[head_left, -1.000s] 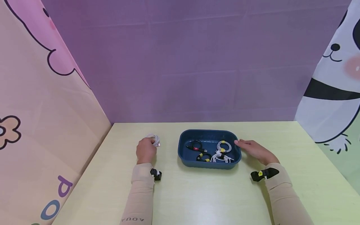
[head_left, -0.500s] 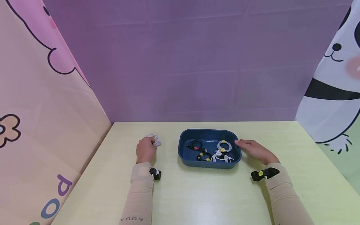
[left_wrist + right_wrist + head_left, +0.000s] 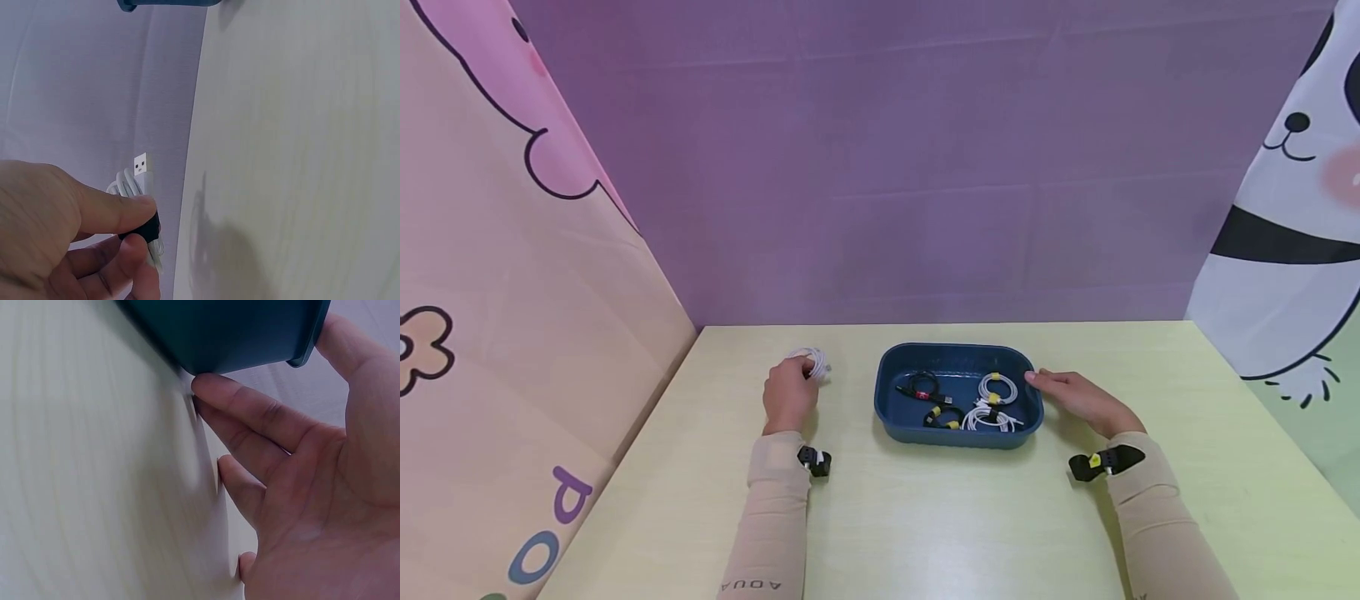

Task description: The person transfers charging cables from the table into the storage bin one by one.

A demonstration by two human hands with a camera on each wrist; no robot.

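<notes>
My left hand (image 3: 788, 398) pinches a coiled white USB cable (image 3: 818, 362) between thumb and fingers. In the left wrist view, a black strap (image 3: 147, 229) wraps the coil and the metal USB plug (image 3: 142, 164) points up; its shadow falls on the table, apart from the cable. My right hand (image 3: 1084, 402) holds the right end of a dark blue plastic bin (image 3: 955, 437), thumb at the rim. The right wrist view shows the index fingertip at the bin's bottom edge and the other fingers near the tabletop. Inside the bin lie white coiled cables (image 3: 997, 390) and black coiled cables (image 3: 925, 387).
The bin stands on a pale wood table (image 3: 940, 525), to the right of my left hand. A purple cloth wall (image 3: 925, 167) closes off the back. Printed cloth panels stand at the left (image 3: 550, 317) and the right (image 3: 1292, 317).
My left hand has moved slightly up and away, with the white USB cable in its grip, and the cable has turned a little. The right hand and the bin look unmoved.
</notes>
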